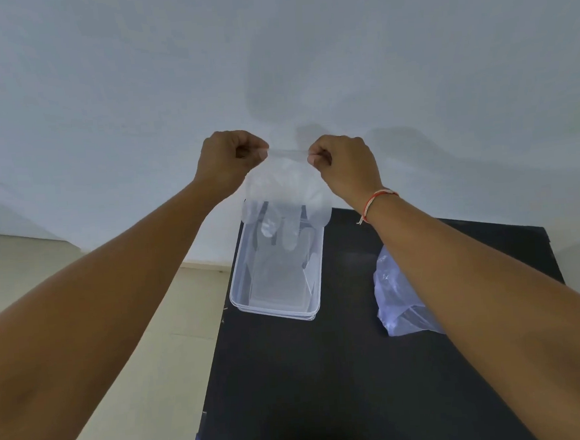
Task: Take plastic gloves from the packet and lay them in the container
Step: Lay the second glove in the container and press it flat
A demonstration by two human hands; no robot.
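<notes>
The left hand (231, 160) and right hand (343, 164) are raised side by side, each pinching a top corner of one clear glove (285, 192) stretched between them. The glove hangs fingers-down, its tips over the far end of the container (241, 285), which lies at 6 o'clock from the hands on a black table (309, 373). The packet (395, 301) lies at 3 o'clock from the container, partly behind the right forearm. A red-and-white thread (376, 201) circles the right wrist.
</notes>
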